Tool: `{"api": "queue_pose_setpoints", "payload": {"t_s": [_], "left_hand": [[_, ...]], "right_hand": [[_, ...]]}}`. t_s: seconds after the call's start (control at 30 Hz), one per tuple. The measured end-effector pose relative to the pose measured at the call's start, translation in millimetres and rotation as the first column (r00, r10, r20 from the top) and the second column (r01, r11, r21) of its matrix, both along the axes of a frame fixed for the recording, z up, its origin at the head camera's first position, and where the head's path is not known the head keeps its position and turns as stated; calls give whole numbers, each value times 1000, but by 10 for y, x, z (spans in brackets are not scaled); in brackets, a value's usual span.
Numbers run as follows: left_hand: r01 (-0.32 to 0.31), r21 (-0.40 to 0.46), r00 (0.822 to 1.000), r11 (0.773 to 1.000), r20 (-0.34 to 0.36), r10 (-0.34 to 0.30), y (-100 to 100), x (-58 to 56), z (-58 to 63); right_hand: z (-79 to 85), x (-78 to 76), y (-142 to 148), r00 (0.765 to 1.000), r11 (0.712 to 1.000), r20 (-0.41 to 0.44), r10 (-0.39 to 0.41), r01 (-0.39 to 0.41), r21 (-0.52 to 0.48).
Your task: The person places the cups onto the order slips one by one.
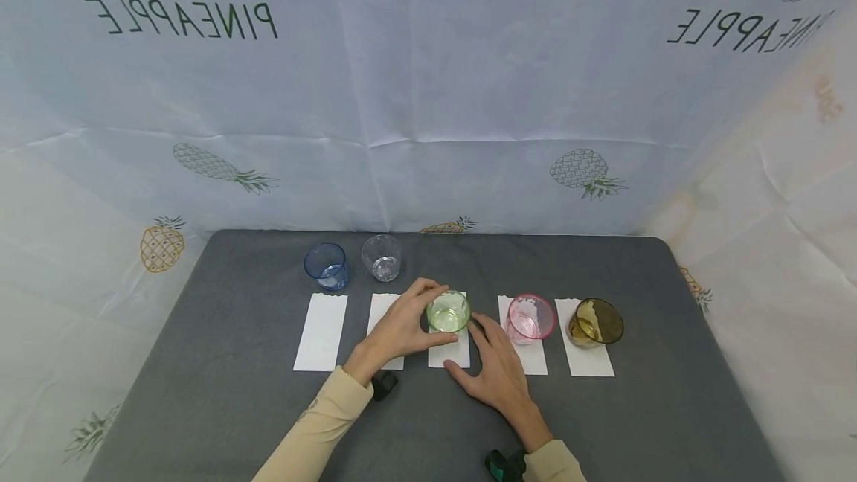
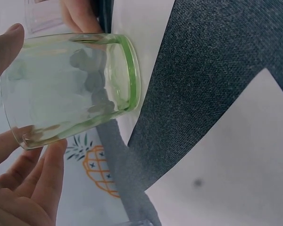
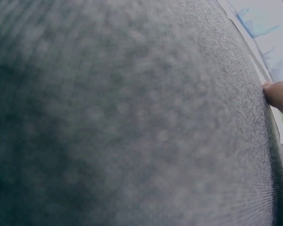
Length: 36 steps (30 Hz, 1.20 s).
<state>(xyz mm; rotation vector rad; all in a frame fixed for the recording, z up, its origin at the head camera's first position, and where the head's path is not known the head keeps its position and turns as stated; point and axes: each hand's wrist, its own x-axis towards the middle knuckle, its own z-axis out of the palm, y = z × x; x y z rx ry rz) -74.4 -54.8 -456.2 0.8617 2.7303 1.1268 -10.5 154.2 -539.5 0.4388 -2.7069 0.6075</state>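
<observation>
From the middle tumbler [image 1: 448, 312], I see two tumblers [image 1: 529, 322] on paper strips [image 1: 592, 363] at three o'clock — another pair [image 1: 326, 272] at ten.

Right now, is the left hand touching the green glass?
Touching. The left wrist view shows it: the left hand holds the green glass between its thumb on one side and fingertips on the other.

Green glass tumbler [image 1: 448, 311]: transparent, deeper green at the base. Mouth up, near upright, at the far edge of the middle paper strip [image 1: 450, 355] (base contact unclear from where I stand). About midway between the worktop's [image 1: 669, 393] left and right edges; left hand [image 1: 405, 324] grips its sides.
</observation>
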Motion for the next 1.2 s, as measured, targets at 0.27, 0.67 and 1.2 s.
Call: {"api": "queue_pose_setpoints", "payload": {"t_s": [0.27, 0.67, 1.2], "left_hand": [[10, 3, 1000, 1000, -18, -10, -5, -1, 5], [39, 2, 997, 999, -59, -39, -95, -22, 115], [-97, 16, 989, 995, -111, 98, -582, -239, 308]], "right_hand": [[19, 37, -4, 1000, 999, -7, -4, 4, -34], [210, 236, -2, 997, 973, 73, 3, 14, -228], [652, 260, -254, 991, 886, -57, 122, -135, -444]]}}
